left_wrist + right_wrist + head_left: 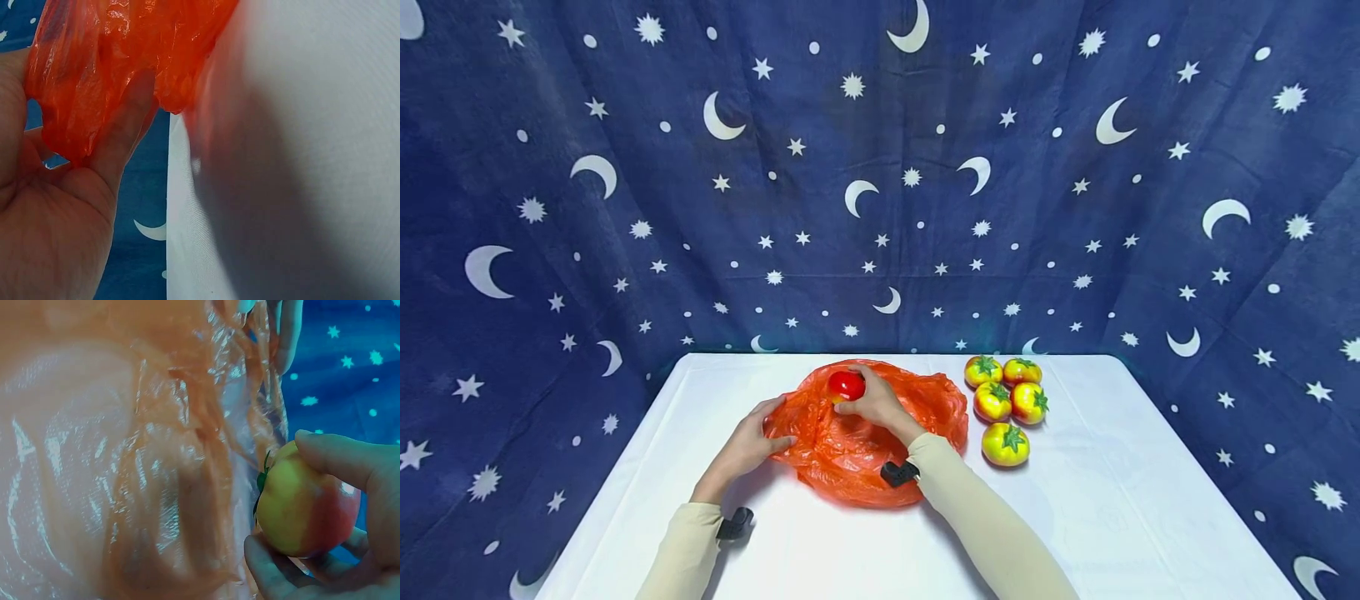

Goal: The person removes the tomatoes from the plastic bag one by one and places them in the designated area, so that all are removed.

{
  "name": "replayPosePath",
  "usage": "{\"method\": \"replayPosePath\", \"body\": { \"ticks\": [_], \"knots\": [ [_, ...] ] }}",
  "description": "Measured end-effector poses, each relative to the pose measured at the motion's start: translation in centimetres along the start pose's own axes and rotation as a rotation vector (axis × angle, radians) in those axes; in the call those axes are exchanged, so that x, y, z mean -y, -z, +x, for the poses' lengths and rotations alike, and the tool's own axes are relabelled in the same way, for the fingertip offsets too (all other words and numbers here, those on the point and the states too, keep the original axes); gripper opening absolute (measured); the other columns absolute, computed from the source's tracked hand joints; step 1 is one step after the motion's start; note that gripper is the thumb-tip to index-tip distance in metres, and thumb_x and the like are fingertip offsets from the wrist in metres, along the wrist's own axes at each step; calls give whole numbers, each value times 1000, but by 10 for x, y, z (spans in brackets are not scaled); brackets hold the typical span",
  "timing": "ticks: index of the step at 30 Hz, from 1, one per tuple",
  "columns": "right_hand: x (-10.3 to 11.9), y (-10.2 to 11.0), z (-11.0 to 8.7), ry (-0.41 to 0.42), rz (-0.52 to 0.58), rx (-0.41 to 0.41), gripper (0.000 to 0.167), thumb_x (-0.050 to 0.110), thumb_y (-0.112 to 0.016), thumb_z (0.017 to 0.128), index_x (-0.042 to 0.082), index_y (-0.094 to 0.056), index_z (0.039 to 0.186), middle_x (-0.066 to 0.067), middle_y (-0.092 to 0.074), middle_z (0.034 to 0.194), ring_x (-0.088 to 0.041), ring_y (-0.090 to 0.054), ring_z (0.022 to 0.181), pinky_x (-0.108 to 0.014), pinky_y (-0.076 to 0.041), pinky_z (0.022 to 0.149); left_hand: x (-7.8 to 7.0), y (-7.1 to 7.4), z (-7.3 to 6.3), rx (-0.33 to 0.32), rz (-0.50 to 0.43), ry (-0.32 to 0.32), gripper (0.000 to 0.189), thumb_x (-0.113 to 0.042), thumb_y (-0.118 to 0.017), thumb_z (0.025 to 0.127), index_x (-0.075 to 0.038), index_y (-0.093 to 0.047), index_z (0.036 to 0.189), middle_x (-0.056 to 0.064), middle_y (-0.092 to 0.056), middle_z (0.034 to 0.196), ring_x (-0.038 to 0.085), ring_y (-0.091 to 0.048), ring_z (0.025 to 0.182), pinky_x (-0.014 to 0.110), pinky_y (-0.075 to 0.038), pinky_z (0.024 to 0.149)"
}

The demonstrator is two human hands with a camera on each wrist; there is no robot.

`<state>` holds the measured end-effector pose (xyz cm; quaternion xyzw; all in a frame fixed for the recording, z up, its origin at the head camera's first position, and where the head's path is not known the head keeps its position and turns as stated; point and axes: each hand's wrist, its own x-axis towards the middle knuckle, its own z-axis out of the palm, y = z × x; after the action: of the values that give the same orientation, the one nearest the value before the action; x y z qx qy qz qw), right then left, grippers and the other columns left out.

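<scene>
An orange-red plastic bag [857, 467] lies crumpled and spread out on the white table. At its left edge, my left hand [749, 442] holds the film between thumb and fingers; close up, the thin plastic [94, 75] passes between them. My right hand [880, 406] is above the bag and grips a shiny red-and-yellow tomato [847, 386]. In the right wrist view, the thumb and fingers wrap round this tomato [306, 509], its green leafy top turned toward the bag.
Several more yellow-and-red tomatoes, one of them a front tomato [1004, 444], stand in a group to the right of the bag. A white cloth covers the table [1120, 500]. Behind it hangs a dark blue curtain [820, 208] with moons and stars.
</scene>
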<state>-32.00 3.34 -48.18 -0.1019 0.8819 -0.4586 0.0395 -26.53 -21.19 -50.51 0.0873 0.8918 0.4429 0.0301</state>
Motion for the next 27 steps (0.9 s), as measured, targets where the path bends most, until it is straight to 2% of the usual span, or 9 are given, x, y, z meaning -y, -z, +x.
{"method": "replayPosePath", "body": {
  "ticks": [12, 18, 27],
  "knots": [
    [18, 8, -13, -2, 85, 14, 72, 18, -85, 74, 17, -46, 135, -11, -56, 135, -33, -56, 120, -50, -51, 101, -1, 1, -1, 11, -3, 22, 79, -15, -75, 83, -7, -35, 152, 17, -37, 155, 41, -32, 145, 62, -22, 118],
    [23, 12, -18, 48, 108, 9, 70, 16, -84, 75, 18, -48, 135, -8, -57, 133, -30, -57, 119, -47, -52, 101, -4, 2, -1, 12, 15, 22, 80, -17, -75, 84, -7, -34, 152, 18, -37, 155, 42, -34, 143, 63, -24, 116],
    [29, 21, -31, 110, 123, 5, 68, 17, -83, 76, 17, -53, 136, -11, -61, 130, -30, -61, 112, -45, -55, 96, -2, 1, -2, 9, 31, 27, 81, -17, -76, 83, -7, -35, 152, 19, -38, 154, 42, -34, 143, 63, -24, 117]
  ]
}}
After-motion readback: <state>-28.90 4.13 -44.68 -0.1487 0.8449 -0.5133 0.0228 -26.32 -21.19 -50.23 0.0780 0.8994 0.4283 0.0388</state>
